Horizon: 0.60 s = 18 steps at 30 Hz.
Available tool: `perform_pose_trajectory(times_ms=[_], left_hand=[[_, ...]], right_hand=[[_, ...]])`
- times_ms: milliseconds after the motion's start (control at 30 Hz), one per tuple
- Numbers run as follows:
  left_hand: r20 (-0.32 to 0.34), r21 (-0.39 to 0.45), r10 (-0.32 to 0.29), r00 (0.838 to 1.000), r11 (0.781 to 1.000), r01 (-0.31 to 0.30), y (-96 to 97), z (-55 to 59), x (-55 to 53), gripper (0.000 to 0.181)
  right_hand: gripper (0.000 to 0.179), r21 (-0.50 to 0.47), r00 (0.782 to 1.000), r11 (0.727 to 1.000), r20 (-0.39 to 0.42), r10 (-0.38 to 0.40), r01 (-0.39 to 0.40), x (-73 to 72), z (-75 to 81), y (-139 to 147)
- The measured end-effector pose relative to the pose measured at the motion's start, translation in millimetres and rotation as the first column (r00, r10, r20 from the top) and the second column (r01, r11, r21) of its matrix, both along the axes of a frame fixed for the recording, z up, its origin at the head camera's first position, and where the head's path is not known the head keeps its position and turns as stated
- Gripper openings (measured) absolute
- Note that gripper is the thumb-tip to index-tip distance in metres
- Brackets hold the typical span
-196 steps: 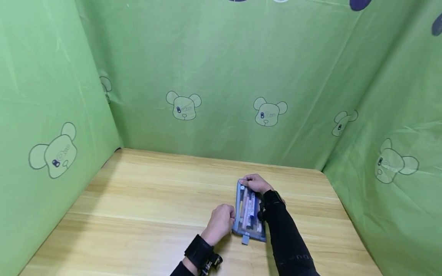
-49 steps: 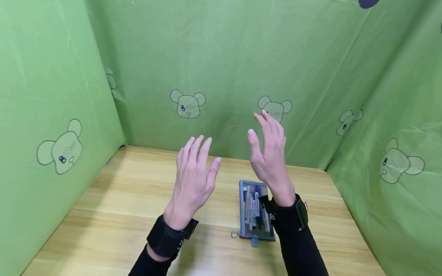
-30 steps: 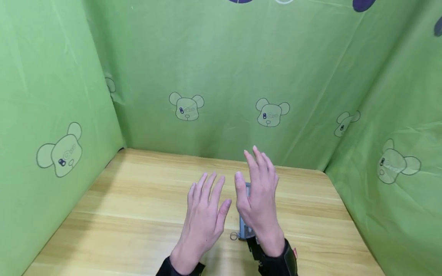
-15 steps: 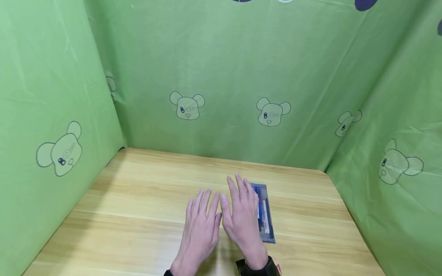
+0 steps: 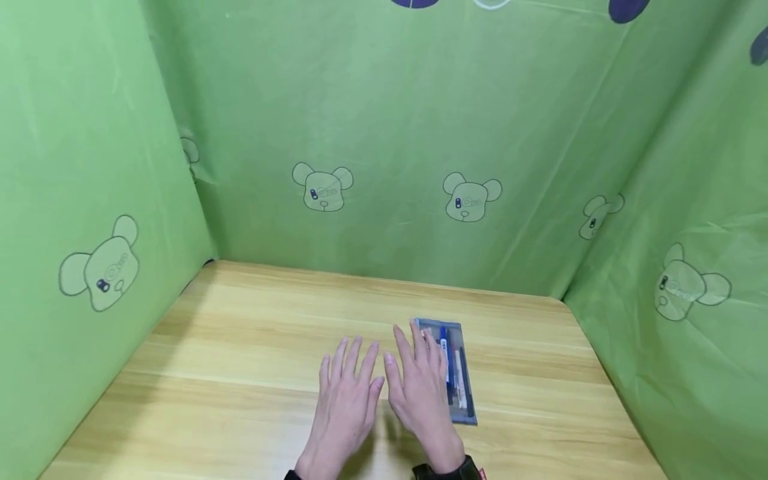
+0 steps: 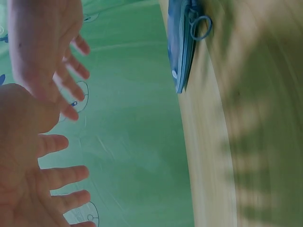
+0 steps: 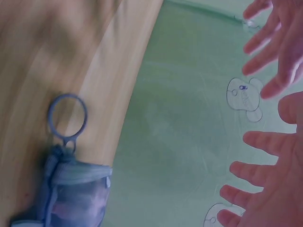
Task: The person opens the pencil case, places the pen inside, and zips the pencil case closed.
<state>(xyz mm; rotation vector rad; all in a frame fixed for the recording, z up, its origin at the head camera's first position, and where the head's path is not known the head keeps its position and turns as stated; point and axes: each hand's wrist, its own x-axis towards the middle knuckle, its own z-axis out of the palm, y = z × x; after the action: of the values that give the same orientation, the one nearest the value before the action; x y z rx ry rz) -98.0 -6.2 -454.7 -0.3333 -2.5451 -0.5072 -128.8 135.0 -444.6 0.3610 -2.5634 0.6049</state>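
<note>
A blue-grey pencil case (image 5: 462,373) with a see-through top lies on the wooden table, several pens (image 5: 445,343) showing inside. In the right wrist view its zipper ring (image 7: 67,116) sticks out from one corner. My right hand (image 5: 423,393) is held above the table with fingers spread, overlapping the left part of the case in the head view. To its left my left hand (image 5: 345,410) hovers palm down, fingers straight, holding nothing. The wrist views show both hands raised above the case (image 6: 182,42), apart from it.
The wooden table (image 5: 252,347) is enclosed at the back and sides by green cloth (image 5: 384,133) printed with bear heads. Its far edge meets the back cloth just beyond the case.
Earlier my hands held the pencil case at its edges. They then let go, rose high with fingers spread, and have since come down closer together near the case, which stays lying on the table.
</note>
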Motion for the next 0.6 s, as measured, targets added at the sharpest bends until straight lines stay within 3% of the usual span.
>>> perform_pose_trajectory(times_ms=[400,600], left_hand=[[0.153,0.058,0.032,0.988,0.997,-0.041,-20.9,-4.5,-18.1,0.055],[0.194,0.079,0.065,0.979,0.994,-0.081,-33.6,-8.9,-22.2,0.056]], right_hand=[[0.052,0.001,0.990,0.998,0.130,-0.059,0.059,-15.4,-11.7,26],[0.055,-0.036,0.965,0.991,0.233,-0.116,0.127,-19.6,-21.7,52]])
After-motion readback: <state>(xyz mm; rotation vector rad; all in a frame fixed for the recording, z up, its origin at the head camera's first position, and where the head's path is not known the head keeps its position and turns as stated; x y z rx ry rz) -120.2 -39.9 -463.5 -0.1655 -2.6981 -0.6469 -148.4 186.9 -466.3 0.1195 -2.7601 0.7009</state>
